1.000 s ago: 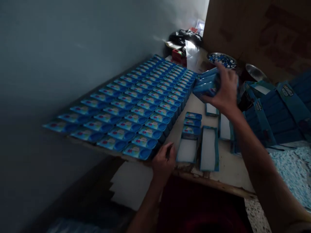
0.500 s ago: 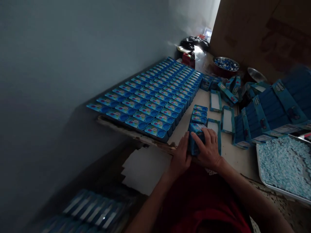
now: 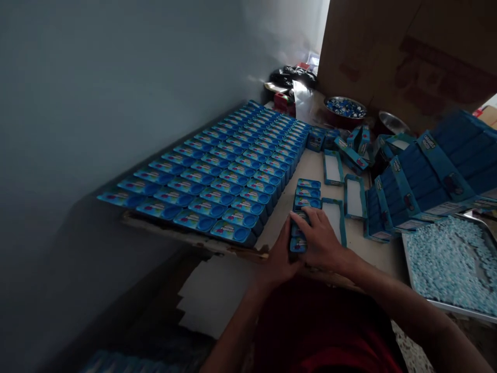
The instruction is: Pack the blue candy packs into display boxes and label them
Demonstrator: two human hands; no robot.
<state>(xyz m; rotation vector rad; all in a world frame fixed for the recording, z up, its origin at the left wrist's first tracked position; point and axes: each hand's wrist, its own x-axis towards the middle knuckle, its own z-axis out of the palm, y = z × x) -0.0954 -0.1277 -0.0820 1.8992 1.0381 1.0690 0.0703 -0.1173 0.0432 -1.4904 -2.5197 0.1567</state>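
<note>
Small blue boxes lie in a short column near the table's front edge, and both my hands are on them. My right hand lies over the nearest boxes with its fingers curled round them. My left hand presses against their left side at the table edge, fingers closed. More of the column runs away from me beyond my fingers. A large grid of the same blue boxes covers the table to the left, along the grey wall.
Open blue trays with white insides lie to the right of the column. Stacked blue cartons stand at the right. A metal tray of pale blue pellets sits at the right front. Bowls and a cardboard sheet are at the back.
My right hand carried a handful of blue boxes from the back of the table down to the front edge. My left hand came up against them, and both now press them into the column.
</note>
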